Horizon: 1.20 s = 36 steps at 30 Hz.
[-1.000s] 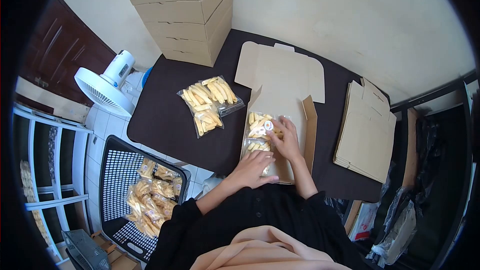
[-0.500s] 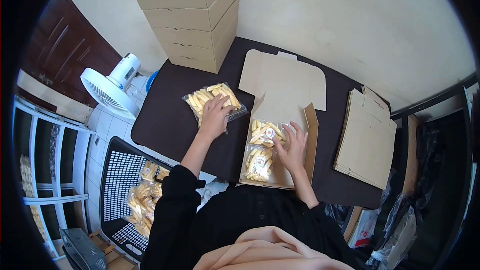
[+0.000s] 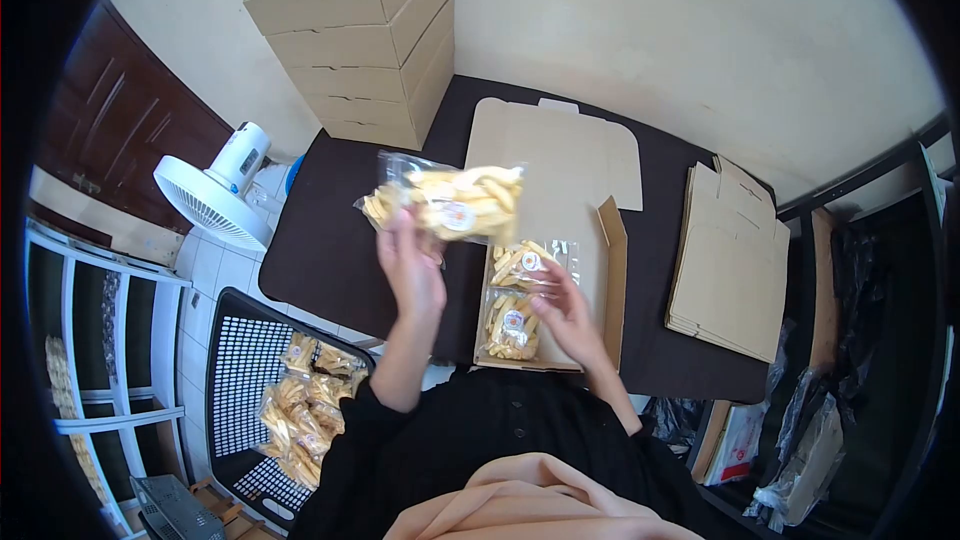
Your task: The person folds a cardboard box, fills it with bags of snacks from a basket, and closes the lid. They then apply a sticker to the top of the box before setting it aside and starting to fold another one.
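Note:
My left hand [image 3: 412, 265] grips a clear bag of pale yellow stick snacks [image 3: 465, 202] with a round label, raised over the table and the left edge of the box. Behind it, partly hidden, another snack bag [image 3: 374, 206] lies on the dark table. An open cardboard box [image 3: 590, 292] stands in front of me with its lid folded back. Inside, along its left side, lie two labelled bags, a nearer one [image 3: 513, 328] and a farther one [image 3: 520, 262]. My right hand [image 3: 570, 318] is over the box with fingers apart, fingertips right at these bags.
A stack of closed cardboard boxes [image 3: 350, 45] rises at the back left. Flattened boxes [image 3: 728, 260] are piled on the right of the dark tablecloth [image 3: 330, 230]. Below left, a black basket [image 3: 240, 360] contains several snack bags. A white fan [image 3: 215, 200] stands beyond the table's left edge.
My left hand has picked up one snack bag from the table, turned it label-up and carried it toward the box. My right hand has shifted slightly down and left inside the box.

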Each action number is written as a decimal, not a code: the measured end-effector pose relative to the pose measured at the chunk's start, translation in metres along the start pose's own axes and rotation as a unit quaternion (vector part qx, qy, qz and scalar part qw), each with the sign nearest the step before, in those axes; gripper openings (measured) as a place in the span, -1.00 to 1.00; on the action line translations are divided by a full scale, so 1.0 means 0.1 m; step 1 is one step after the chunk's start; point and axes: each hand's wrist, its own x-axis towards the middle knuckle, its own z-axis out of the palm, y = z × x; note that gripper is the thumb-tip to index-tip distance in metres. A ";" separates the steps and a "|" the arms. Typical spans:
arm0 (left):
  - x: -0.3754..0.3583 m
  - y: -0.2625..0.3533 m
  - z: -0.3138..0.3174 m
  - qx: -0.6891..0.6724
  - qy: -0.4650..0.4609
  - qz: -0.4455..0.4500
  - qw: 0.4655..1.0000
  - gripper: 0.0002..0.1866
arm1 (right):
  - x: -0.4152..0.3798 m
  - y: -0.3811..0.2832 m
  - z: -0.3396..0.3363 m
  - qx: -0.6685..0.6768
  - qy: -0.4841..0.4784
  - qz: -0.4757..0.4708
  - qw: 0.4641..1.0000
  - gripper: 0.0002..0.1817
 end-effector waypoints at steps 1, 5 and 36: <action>-0.17 -0.09 0.02 -0.018 0.004 -0.052 0.998 -0.88 | -0.03 -0.02 0.09 0.096 -0.071 0.029 0.992 -0.47; -0.67 -0.48 -0.14 -0.040 -0.090 -0.149 0.984 -0.94 | -0.04 -0.10 0.24 0.248 0.003 0.085 0.965 -0.55; -0.57 -0.84 -0.18 0.790 -0.460 0.159 0.372 -0.25 | 0.19 0.46 -0.42 -0.510 0.085 -0.013 0.856 -0.45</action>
